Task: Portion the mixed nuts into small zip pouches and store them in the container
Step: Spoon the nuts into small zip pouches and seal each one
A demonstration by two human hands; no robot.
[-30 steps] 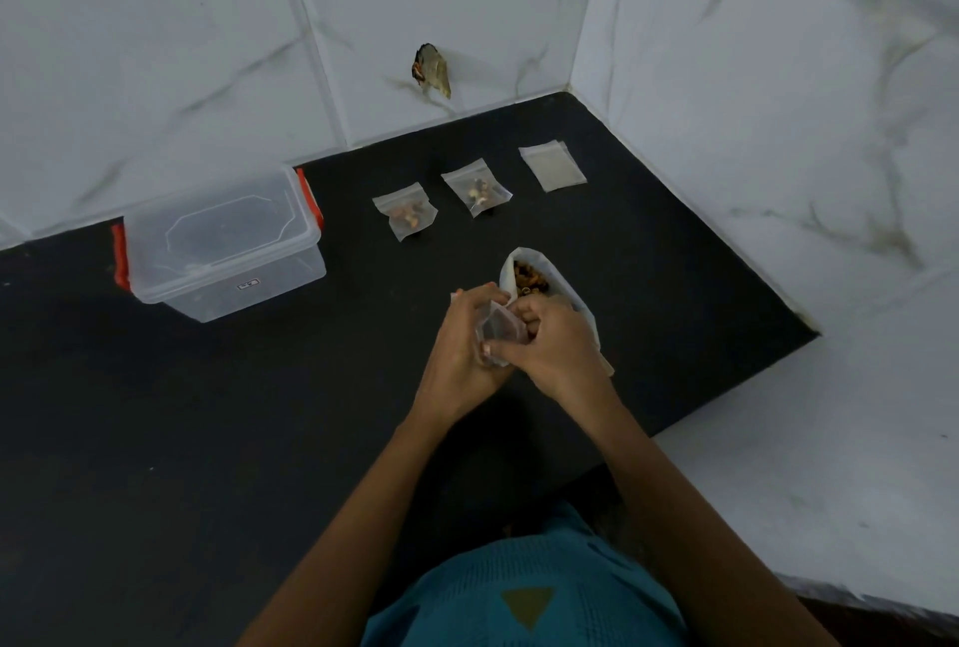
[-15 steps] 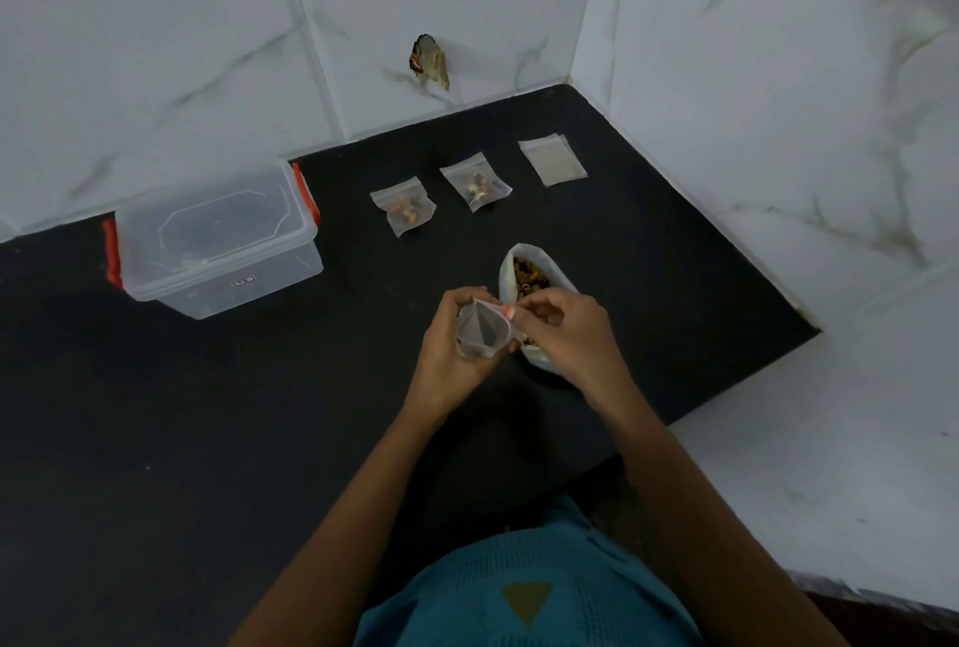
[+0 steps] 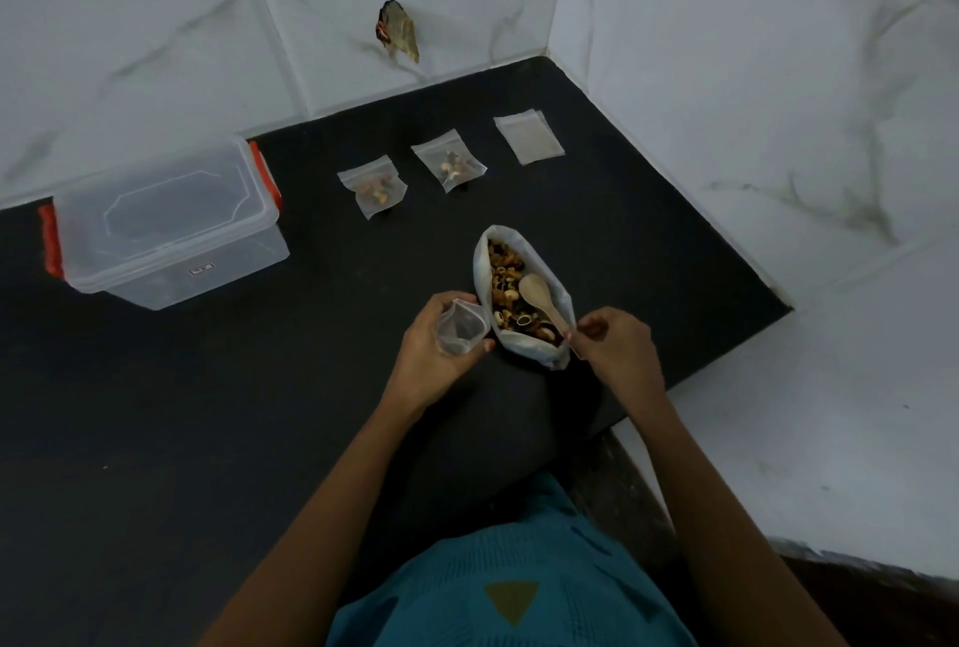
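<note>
A: What lies around the open white bag of mixed nuts (image 3: 558, 306)?

B: Beyond it on the black desk (image 3: 207, 413) are a small clear zip pouch of nuts (image 3: 372, 184), a second filled pouch (image 3: 449, 166) and a flat stack of empty pouches (image 3: 529, 138). Well to the bag's left stands the lidded clear plastic container with red clips (image 3: 166, 226). Nothing lies between.

A: And the hands?

B: The left hand (image 3: 441, 351), just left of the bag, has its grip closed around an empty clear pouch (image 3: 462, 330), whose mouth is open. The right hand (image 3: 617, 340) pinches the handle of a pale wooden spoon (image 3: 539, 293); the spoon's bowl rests on the nuts.

A: Room?

B: There is bare desk to the bag's left and nearer than it. The desk's edge and the white marble wall (image 3: 726, 76) lie near on its right.
</note>
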